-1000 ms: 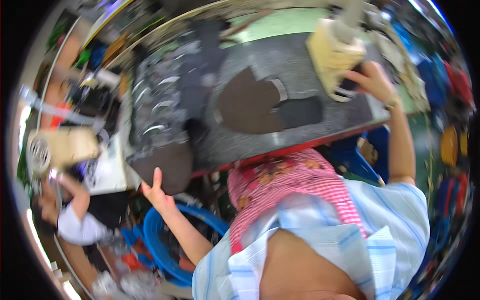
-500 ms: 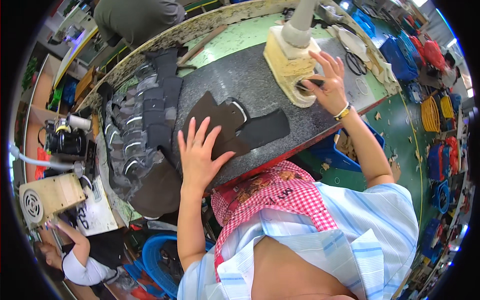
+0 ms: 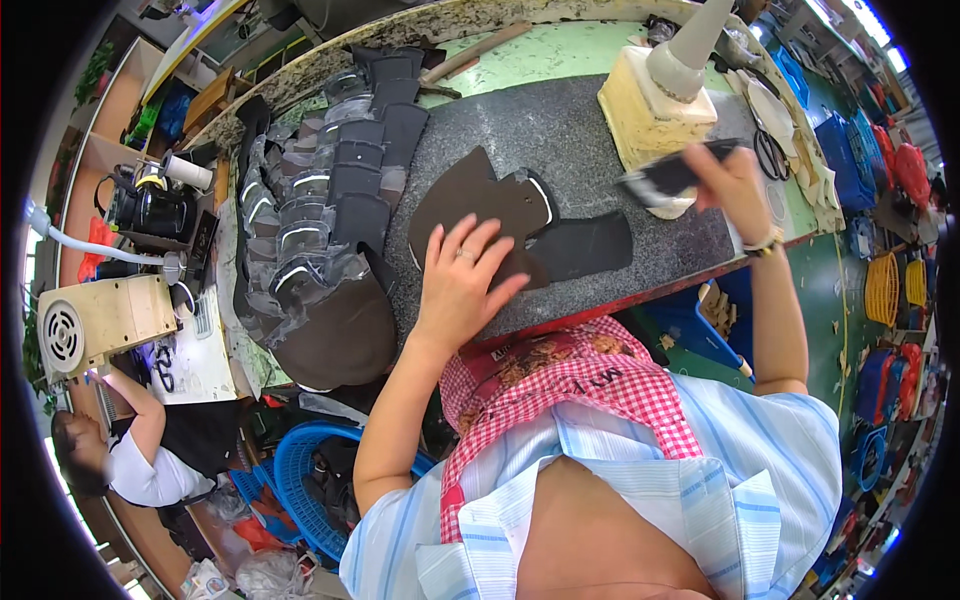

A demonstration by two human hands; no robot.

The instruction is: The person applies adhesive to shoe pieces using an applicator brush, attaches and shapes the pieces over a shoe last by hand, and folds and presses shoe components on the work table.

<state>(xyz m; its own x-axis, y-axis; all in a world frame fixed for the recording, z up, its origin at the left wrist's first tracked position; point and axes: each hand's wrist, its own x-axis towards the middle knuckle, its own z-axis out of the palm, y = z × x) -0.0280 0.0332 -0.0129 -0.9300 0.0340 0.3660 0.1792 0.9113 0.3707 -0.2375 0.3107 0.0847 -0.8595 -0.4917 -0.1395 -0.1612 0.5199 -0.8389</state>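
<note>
A dark brown cut leather piece (image 3: 490, 215) lies flat on the grey work slab (image 3: 560, 130), overlapped by a black piece (image 3: 585, 245). It is judged thin, light and limp; it would best be slid or lifted by an edge. The left hand (image 3: 458, 285) is spread flat on it, fingers apart. The right hand (image 3: 730, 180) is closed around a dark brush-like tool (image 3: 665, 180), beside a cream block container (image 3: 650, 105) whose contents cannot be made out. A stack of dark cut pieces (image 3: 320, 220) lies to the left. A blue basket (image 3: 290, 470) below holds dark items.
</note>
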